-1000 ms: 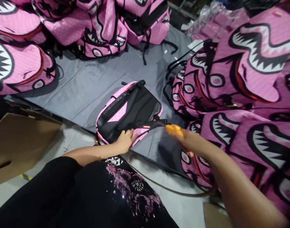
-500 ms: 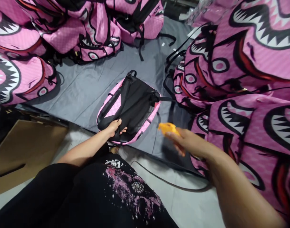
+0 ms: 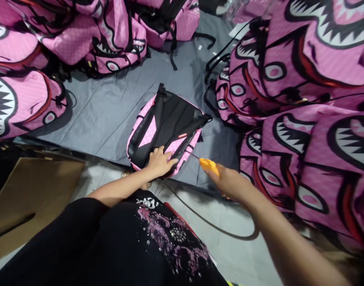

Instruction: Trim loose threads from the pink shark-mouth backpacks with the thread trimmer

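A small pink and black backpack (image 3: 179,111) lies with its black back panel and straps facing up on the grey-covered table (image 3: 95,111). My left hand (image 3: 161,162) rests on its lower part with the fingers spread. To the right, my right hand (image 3: 226,180) is wrapped round an orange tool (image 3: 209,166). A thin dark piece runs from the tool's front to the backpack's right edge. A dark hose or cable hangs in a loop below that hand.
Pink backpacks with shark-mouth prints are piled at the right (image 3: 307,75), the back and the left (image 3: 30,99). A cardboard box (image 3: 35,198) stands on the floor at lower left. Loose black straps lie near the back piles.
My left hand has moved right and now lies spread on the backpack. Both shoulder straps lie flatter, and a small red label shows. The orange tool's thin front piece now reaches the backpack.
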Demonstrator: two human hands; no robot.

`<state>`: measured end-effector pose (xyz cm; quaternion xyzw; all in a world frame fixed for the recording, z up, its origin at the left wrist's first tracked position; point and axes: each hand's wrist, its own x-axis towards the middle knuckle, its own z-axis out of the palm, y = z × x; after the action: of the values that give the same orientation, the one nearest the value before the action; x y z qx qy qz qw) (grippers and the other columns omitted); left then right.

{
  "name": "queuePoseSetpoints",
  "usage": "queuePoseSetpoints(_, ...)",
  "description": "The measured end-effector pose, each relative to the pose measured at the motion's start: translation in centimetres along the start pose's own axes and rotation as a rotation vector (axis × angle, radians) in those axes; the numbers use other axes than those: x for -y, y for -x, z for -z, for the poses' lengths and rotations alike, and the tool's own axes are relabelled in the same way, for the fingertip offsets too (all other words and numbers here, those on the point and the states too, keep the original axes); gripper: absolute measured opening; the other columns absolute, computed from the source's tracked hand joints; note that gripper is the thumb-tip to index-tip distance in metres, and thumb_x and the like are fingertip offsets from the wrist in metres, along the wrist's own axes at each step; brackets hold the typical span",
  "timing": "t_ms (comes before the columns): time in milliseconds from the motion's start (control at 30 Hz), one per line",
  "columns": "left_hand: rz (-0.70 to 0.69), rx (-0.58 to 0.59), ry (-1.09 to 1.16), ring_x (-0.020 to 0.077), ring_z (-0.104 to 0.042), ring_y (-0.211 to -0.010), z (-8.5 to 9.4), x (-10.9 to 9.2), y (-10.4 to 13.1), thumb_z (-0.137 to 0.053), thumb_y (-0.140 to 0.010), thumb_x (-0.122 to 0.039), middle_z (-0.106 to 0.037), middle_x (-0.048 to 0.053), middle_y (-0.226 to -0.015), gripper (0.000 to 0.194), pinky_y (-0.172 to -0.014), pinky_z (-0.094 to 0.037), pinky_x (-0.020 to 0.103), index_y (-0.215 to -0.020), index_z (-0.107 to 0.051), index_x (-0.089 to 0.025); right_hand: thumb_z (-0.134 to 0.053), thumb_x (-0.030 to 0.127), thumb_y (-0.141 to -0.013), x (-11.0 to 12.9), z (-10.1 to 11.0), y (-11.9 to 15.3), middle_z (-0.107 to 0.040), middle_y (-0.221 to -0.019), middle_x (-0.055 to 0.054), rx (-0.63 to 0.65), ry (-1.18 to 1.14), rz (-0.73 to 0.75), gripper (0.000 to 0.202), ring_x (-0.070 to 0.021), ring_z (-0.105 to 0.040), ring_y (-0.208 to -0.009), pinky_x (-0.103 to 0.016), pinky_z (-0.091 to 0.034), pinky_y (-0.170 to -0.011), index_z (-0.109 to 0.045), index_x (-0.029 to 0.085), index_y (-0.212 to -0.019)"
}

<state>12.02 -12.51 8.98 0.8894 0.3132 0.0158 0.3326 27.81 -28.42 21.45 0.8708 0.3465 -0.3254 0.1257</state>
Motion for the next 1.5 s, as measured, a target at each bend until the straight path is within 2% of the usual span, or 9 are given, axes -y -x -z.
queuePoseSetpoints(100, 0.048, -0.250, 0.300, 0.0282, -0.043, -0.130, 3.5, 4.3, 0.3, -0.053, -0.092, -0.043, -0.050, 0.012, -0.139, 0.042, -0.111, -0.033, 0.043, -0.128, -0.059, -0.022, -0.034, 0.046, -0.101, 1.9, -5.4, 3.1, -0.070, -0.080, -0.012, -0.040, 0.088, -0.026, 0.042, -0.0237, -0.070, -0.073, -0.027, -0.042, -0.057, -0.057, 0.015, -0.117)
queuePoseSetpoints(167, 0.313, -0.314, 0.609, 0.0252, -0.049, -0.125, 5.4, 7.4, 0.0, -0.059, -0.089, -0.036, -0.057, 0.012, -0.128, 0.037, -0.108, -0.037, 0.037, -0.121, -0.059, -0.018, -0.034, 0.043, -0.101, 3.8, -8.9, 4.4, -0.070, -0.079, -0.011, -0.013, 0.090, -0.054, 0.039, -0.0252, -0.071, -0.073, -0.027, -0.042, -0.057, -0.056, 0.016, -0.118)
queuePoseSetpoints(267, 0.712, -0.161, 0.988, 0.0241, -0.060, -0.108, 6.9, 10.8, -1.5, -0.059, -0.090, -0.035, -0.064, 0.013, -0.107, 0.028, -0.090, -0.049, 0.033, -0.108, -0.059, -0.014, -0.033, 0.039, -0.102, 6.8, -13.0, 4.3, -0.071, -0.078, -0.011, -0.006, 0.095, -0.110, 0.033, -0.0267, -0.072, -0.075, -0.028, -0.042, -0.057, -0.054, 0.016, -0.113)
queuePoseSetpoints(400, 0.885, 0.108, 1.324, 0.0197, -0.065, -0.085, 7.6, 12.1, -3.5, -0.046, -0.096, -0.030, -0.064, 0.013, -0.088, 0.024, -0.075, -0.052, 0.029, -0.100, -0.058, -0.011, -0.031, 0.033, -0.103, 9.4, -16.8, 1.5, -0.071, -0.083, -0.014, -0.099, 0.113, -0.099, 0.030, -0.0264, -0.072, -0.079, -0.027, -0.040, -0.057, -0.052, 0.013, -0.111)
queuePoseSetpoints(900, 0.739, 0.303, 1.392, 0.0197, -0.066, -0.076, 7.2, 12.0, -4.8, -0.049, -0.094, -0.036, -0.061, 0.007, -0.076, 0.026, -0.076, -0.055, 0.033, -0.095, -0.057, -0.012, -0.032, 0.033, -0.103, 10.9, -17.9, -0.1, -0.071, -0.083, -0.017, -0.162, 0.037, -0.195, 0.032, -0.0284, -0.072, -0.081, -0.030, -0.045, -0.061, -0.048, 0.008, -0.115)
queuePoseSetpoints(1033, 0.567, 0.299, 0.845, 0.0284, -0.064, -0.103, 7.8, 11.3, -3.3, -0.061, -0.086, -0.041, -0.067, 0.012, -0.094, 0.028, -0.091, -0.049, 0.040, -0.098, -0.060, -0.015, -0.035, 0.034, -0.102, 11.3, -18.5, 0.2, -0.071, -0.087, -0.017, -0.197, -0.024, -0.164, 0.029, -0.0272, -0.072, -0.082, -0.028, -0.045, -0.061, -0.047, 0.011, -0.115)
queuePoseSetpoints(1200, -0.064, 0.011, -0.149, 0.0384, -0.036, -0.138, 8.2, 9.0, -1.1, -0.065, -0.081, -0.035, -0.055, 0.022, -0.135, 0.047, -0.113, -0.024, 0.055, -0.124, -0.055, -0.016, -0.037, 0.036, -0.102, 11.3, -19.2, 1.2, -0.071, -0.081, -0.015, -0.225, -0.116, -0.165, 0.029, -0.0260, -0.072, -0.078, -0.027, -0.044, -0.058, -0.047, 0.011, -0.114)
queuePoseSetpoints(1333, -0.348, -0.047, -0.281, 0.0379, -0.013, -0.148, 7.6, 5.8, -1.8, -0.062, -0.080, -0.022, -0.036, 0.020, -0.152, 0.048, -0.117, -0.009, 0.059, -0.128, -0.055, -0.014, -0.035, 0.035, -0.103, 11.3, -19.1, 1.4, -0.070, -0.082, -0.014, -0.225, -0.181, -0.166, 0.030, -0.0273, -0.072, -0.079, -0.028, -0.045, -0.060, -0.047, 0.011, -0.115)
queuePoseSetpoints(1500, 0.084, 0.446, 0.182, 0.0352, -0.051, -0.125, 4.6, 4.4, -3.9, -0.064, -0.071, -0.011, -0.067, 0.012, -0.087, 0.015, -0.106, -0.039, 0.045, -0.060, -0.058, -0.020, -0.038, 0.037, -0.102, 11.4, -19.1, 1.5, -0.071, -0.085, -0.015, -0.212, -0.247, -0.179, 0.031, -0.0271, -0.072, -0.081, -0.028, -0.047, -0.062, -0.047, 0.011, -0.116)
